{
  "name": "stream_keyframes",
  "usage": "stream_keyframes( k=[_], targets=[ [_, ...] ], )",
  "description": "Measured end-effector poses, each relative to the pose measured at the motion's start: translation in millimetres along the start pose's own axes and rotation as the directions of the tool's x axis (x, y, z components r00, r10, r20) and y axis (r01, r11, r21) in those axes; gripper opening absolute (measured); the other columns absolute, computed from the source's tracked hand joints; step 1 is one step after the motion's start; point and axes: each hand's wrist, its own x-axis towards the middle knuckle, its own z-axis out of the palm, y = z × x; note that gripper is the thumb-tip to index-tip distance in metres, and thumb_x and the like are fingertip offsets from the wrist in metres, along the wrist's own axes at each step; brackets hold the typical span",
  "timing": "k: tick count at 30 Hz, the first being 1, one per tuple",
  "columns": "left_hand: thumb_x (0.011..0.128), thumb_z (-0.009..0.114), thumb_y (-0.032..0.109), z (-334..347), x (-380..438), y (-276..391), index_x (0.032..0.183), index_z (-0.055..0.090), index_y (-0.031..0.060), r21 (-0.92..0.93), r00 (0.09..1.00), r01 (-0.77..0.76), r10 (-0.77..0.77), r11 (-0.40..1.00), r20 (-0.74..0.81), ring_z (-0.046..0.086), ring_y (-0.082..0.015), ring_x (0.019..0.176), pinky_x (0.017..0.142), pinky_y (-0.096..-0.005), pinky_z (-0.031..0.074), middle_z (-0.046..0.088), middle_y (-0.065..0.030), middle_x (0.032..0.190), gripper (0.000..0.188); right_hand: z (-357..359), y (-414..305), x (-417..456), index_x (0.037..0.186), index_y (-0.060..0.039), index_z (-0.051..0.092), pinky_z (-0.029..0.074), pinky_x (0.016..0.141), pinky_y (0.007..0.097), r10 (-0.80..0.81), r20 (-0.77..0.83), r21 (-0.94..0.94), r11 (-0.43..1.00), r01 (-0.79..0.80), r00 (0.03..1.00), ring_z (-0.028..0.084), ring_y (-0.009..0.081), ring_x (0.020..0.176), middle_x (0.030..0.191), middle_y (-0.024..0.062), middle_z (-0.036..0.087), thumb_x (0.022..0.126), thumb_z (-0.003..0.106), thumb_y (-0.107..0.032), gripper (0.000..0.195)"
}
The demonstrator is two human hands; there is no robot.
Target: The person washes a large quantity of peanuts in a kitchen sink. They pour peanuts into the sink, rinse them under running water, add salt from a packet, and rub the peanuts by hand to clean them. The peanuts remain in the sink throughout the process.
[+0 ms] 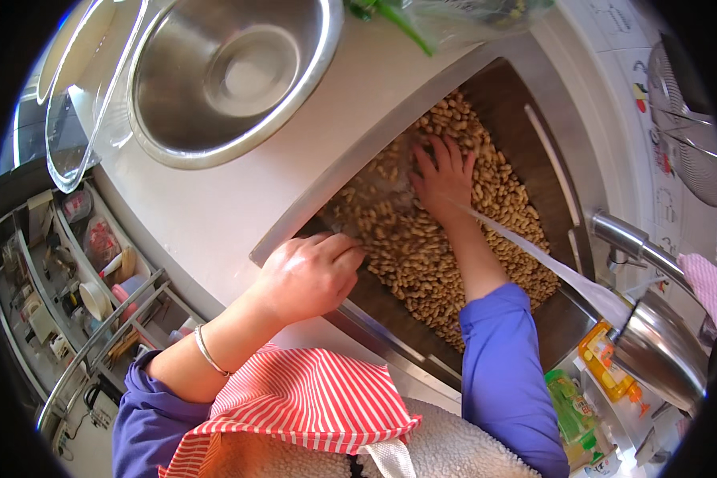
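Note:
Many unshelled peanuts [430,281] lie in a metal sink [349,325], wet under running water. My right hand [445,179] rests on them with its fingers spread, holding nothing that shows. A stream of water [544,260] from the faucet [627,233] passes by my right wrist into the sink. My left hand [313,275] is curled at the sink's near left edge, its fingertips turned down towards the peanuts and partly hidden; whether it pinches something does not show.
On the counter [215,203] stands a large stainless steel bowl [257,77], with a clear plastic container [66,149] beyond it. Green vegetables [394,21] in plastic lie behind the sink. Pump bottles [609,358] stand at right. An open drawer [89,287] with utensils juts out at left.

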Motion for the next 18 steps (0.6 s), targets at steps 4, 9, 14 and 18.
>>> stream_keyframes(
  k=[4,9,14,18],
  targets=[
    [0.073,0.068,0.008,-4,-1,2,0.090,0.066,0.0039,0.035,1.000,0.018,-0.018,0.999,-0.011,0.069,-0.0259,0.082,0.070,-0.0355,0.058,0.068,-0.0082,0.096,0.018,-51,7,16,0.129,-0.0211,0.057,0.028,0.106,0.0660,-0.106,-0.147,-0.003,0.994,0.106,0.984,0.039,0.0344,0.134,0.137,0.0078,0.051,0.083,0.070,-0.029,0.048],
    [0.075,0.067,0.011,-4,6,3,0.092,0.066,0.0046,0.042,0.999,-0.031,0.031,0.999,0.005,0.067,-0.0245,0.082,0.068,-0.0348,0.056,0.065,-0.0081,0.093,0.018,-44,76,23,0.133,-0.0175,0.054,0.039,0.105,0.0528,0.042,-0.016,0.032,0.999,-0.041,0.999,0.040,0.0372,0.132,0.141,0.0123,0.046,0.090,0.065,-0.035,0.047],
    [0.075,0.067,0.010,-1,0,3,0.092,0.066,0.0039,0.018,1.000,0.010,-0.010,1.000,0.014,0.068,-0.0262,0.085,0.071,-0.0357,0.058,0.067,-0.0093,0.096,0.018,3,6,-92,0.142,-0.0223,0.048,0.035,0.106,0.0539,0.524,-0.079,0.181,0.844,-0.505,0.848,0.036,0.0418,0.133,0.146,0.0161,0.039,0.094,0.060,-0.035,0.051],
    [0.076,0.066,0.010,-4,-2,4,0.094,0.066,0.0041,0.032,0.998,0.030,-0.032,0.999,0.052,0.068,-0.0268,0.085,0.072,-0.0362,0.057,0.067,-0.0090,0.097,0.019,-14,-109,-82,0.139,-0.0254,0.053,0.024,0.107,0.0667,0.159,0.013,0.241,0.957,-0.158,0.987,0.030,0.0429,0.138,0.147,0.0152,0.038,0.080,0.070,-0.042,0.064]
  ],
)
